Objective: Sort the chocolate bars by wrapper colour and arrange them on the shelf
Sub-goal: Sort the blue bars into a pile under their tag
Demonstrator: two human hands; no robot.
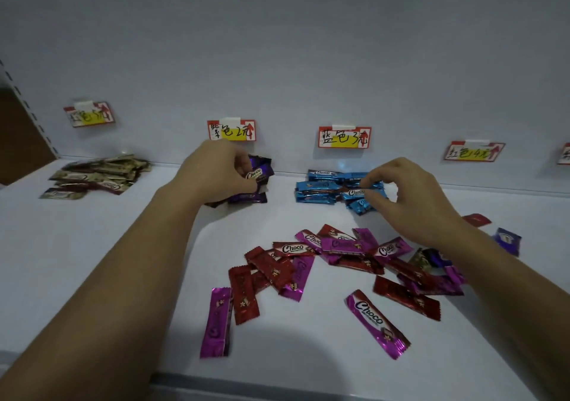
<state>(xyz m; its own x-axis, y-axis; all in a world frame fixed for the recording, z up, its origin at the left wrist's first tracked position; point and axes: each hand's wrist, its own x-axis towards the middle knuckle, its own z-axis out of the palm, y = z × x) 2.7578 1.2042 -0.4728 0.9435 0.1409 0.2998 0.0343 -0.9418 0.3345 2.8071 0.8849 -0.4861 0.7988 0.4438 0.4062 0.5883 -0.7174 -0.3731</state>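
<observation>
My left hand [216,172] is closed around a dark purple chocolate bar [259,169], held just over the small purple pile [246,197] at the back of the white shelf [92,262]. My right hand [410,197] hovers at the blue pile [324,188], its thumb and forefinger pinching a blue bar [357,193] on top of that pile. A gold and brown pile [98,174] lies at the far left. In front, a loose heap of red and magenta bars [324,255] is spread across the shelf, with a single magenta bar [377,323] nearest to me.
Handwritten price tags hang on the back wall: one above the gold pile [89,113], one above the purple pile [231,130], one above the blue pile [344,137], one further right [473,151]. A red bar [476,219] and a dark purple bar [507,240] lie at the right.
</observation>
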